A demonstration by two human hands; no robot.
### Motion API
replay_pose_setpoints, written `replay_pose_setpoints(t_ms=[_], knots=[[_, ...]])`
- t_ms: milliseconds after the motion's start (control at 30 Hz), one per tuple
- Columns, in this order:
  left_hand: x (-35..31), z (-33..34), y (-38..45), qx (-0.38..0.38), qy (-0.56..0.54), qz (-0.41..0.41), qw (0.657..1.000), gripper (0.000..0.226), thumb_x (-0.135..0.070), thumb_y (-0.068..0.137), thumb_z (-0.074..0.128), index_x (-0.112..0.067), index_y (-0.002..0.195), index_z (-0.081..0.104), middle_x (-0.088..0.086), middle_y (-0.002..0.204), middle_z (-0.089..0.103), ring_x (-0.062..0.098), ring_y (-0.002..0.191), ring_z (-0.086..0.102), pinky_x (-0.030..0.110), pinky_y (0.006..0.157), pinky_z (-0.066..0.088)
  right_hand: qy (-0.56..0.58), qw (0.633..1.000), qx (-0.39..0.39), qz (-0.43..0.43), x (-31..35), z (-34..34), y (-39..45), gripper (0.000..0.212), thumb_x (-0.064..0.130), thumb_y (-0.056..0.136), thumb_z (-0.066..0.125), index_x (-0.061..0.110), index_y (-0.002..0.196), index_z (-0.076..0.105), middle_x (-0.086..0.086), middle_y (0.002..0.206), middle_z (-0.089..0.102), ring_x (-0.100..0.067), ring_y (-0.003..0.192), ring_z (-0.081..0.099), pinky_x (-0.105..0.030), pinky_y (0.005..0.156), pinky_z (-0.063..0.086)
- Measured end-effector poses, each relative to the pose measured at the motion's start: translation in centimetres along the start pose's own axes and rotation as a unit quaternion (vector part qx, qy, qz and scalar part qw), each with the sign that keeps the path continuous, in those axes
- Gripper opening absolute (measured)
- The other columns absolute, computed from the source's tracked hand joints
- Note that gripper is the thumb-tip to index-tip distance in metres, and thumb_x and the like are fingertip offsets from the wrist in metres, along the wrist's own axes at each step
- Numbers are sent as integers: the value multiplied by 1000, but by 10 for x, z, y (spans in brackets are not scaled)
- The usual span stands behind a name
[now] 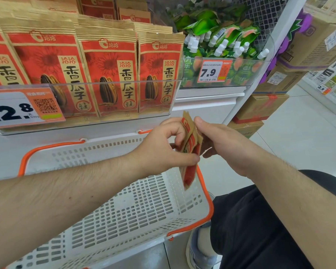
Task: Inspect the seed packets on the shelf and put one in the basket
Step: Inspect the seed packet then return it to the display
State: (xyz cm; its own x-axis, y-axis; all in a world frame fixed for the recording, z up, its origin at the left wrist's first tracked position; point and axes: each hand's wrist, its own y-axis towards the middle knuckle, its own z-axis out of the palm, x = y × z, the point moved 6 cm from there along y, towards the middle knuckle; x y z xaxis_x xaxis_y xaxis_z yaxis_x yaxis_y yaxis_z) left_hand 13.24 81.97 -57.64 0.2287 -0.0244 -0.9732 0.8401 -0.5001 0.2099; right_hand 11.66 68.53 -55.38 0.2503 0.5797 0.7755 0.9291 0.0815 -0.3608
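**Over the basket: one seed packet held edge-on in both hands**

Above the far right corner of the white basket (124, 206), a red and kraft-paper seed packet (190, 152) hangs upright with its thin edge towards the camera. The left hand (163, 150) pinches it low on the near side, thumb and curled fingers closed on the paper. The right hand (219, 144) grips it from the other side, thumb tip up by the top seam. Its lower end dips just inside the basket's orange rim.

More packets of the same kind (109, 74) stand in a row on the shelf (202, 105) behind a clear plastic lip, with a price tag (17, 107) at the left.

Judging by the look, the packet is a light paper pouch with loose seeds inside: soft in the middle, stiffer along the sealed seams, and apt to sag or crumple if squeezed hard. The flat top seam or the side edges seem the safest places to hold. It should survive a short drop, so letting it down flat onto the basket floor ought to be enough.
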Motion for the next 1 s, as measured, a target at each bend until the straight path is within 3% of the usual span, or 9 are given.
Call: replay_pose_setpoints(t_ms=[67, 133, 167, 267, 400, 533, 700, 833, 1000], knots=[[8, -1, 0, -29, -132, -84, 987, 45, -19, 60, 82, -20, 65, 37, -8, 73, 61, 13, 73, 58, 34, 71, 51, -9, 1000, 15, 16, -3, 2, 0, 70, 70, 93, 34, 9, 93, 70, -5, 101, 71, -17, 95, 65, -47, 102, 48], [24, 5, -4, -52, -245, -212, 945, 25, -16, 78, 75, -15, 73, 51, 11, 88, 66, 25, 88, 66, 47, 77, 57, -17, 998, 47, 42, -3, 6, -5, 66, 77, 83, 34, 19, 84, 67, 4, 101, 70, -18, 103, 64, -47, 105, 45], [32, 8, -8, -61, -279, -272, 919, 14, -21, 86, 69, -13, 84, 58, 17, 99, 66, 29, 98, 66, 52, 78, 58, -27, 996, 69, 51, -3, 9, -8, 65, 78, 77, 35, 23, 88, 68, 6, 103, 69, -17, 105, 64, -46, 105, 45], [52, 14, -24, -86, -362, -398, 839, 25, -35, 88, 63, -12, 97, 59, 19, 112, 62, 33, 101, 68, 55, 71, 59, -69, 988, 122, 63, -2, 15, -14, 66, 78, 70, 41, 31, 111, 64, 10, 112, 67, -14, 106, 64, -45, 103, 50], [58, 17, -37, -82, -390, -474, 785, 42, -43, 89, 59, -6, 108, 58, 17, 114, 64, 38, 92, 71, 56, 70, 60, -69, 985, 151, 52, -2, 16, -16, 62, 78, 76, 56, 26, 110, 63, 9, 108, 72, -18, 102, 69, -46, 98, 55], [60, 19, -41, -70, -398, -506, 762, 54, -45, 89, 56, -3, 123, 52, 31, 121, 63, 48, 92, 71, 56, 67, 61, -57, 982, 175, 30, 0, 16, -17, 59, 67, 75, 53, 24, 115, 63, 9, 107, 73, -19, 102, 71, -47, 97, 55], [60, 22, -40, -59, -396, -516, 757, 58, -46, 89, 56, -2, 127, 52, 31, 119, 65, 48, 88, 71, 54, 63, 61, -45, 981, 189, 27, 3, 16, -20, 65, 72, 73, 52, 26, 117, 63, 7, 110, 72, -20, 103, 71, -45, 96, 56], [60, 17, -33, -62, -378, -478, 790, 47, -44, 88, 56, -7, 116, 56, 20, 107, 67, 40, 89, 72, 53, 74, 60, -42, 983, 173, 53, -2, 18, -20, 77, 83, 68, 53, 29, 121, 62, 5, 117, 69, -20, 104, 70, -46, 96, 56], [36, 11, -15, -44, -351, -380, 854, 38, -31, 79, 57, -5, 107, 60, 14, 89, 65, 32, 75, 67, 43, 69, 58, 19, 984, 148, 96, -9, 27, -15, 54, 52, 85, 67, 30, 131, 48, -6, 112, 72, -23, 99, 71, -43, 86, 60]])
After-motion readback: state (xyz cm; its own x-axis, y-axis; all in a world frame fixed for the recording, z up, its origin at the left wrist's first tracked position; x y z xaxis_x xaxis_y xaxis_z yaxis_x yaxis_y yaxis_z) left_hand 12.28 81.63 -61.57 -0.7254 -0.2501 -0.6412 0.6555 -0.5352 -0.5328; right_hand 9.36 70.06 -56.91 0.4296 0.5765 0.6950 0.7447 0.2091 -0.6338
